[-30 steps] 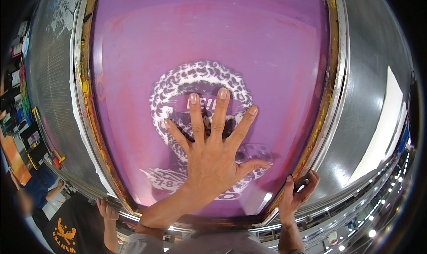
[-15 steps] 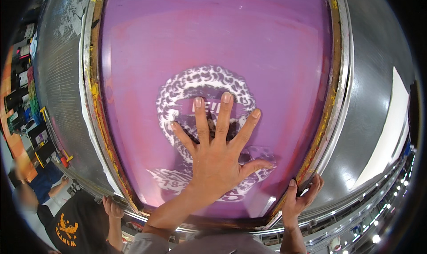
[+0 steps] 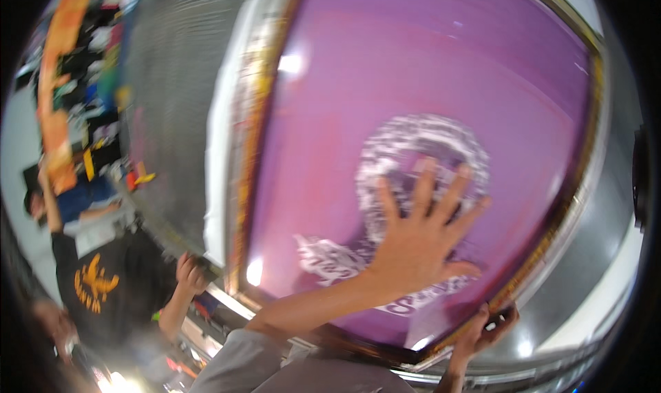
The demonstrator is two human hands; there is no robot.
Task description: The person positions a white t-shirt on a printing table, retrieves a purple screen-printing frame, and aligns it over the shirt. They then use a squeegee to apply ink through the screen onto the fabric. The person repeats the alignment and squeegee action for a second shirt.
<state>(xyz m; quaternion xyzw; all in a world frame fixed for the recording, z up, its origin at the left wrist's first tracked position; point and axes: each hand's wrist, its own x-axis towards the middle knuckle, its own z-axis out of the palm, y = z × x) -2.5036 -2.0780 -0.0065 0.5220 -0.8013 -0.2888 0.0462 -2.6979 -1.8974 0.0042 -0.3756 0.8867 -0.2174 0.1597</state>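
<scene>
Widely spread, the empty left hand (image 3: 414, 250) lies over the purple screen (image 3: 406, 55).
Right hand (image 3: 487, 329) half-curled at the frame (image 3: 261, 110); grip unclear.

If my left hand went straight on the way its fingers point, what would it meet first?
Probably the far edge of the frame, beyond the purple screen; whether your left hand touches that screen is unclear.

My left forearm (image 3: 313, 305) slants up and rightward, and my left hand (image 3: 415, 247) is palm down, its fingers fanned wide and its thumb stretched out to the right. Lower and further right, my right hand (image 3: 485, 329) has its fingers bent and thumb pointing up.
</scene>
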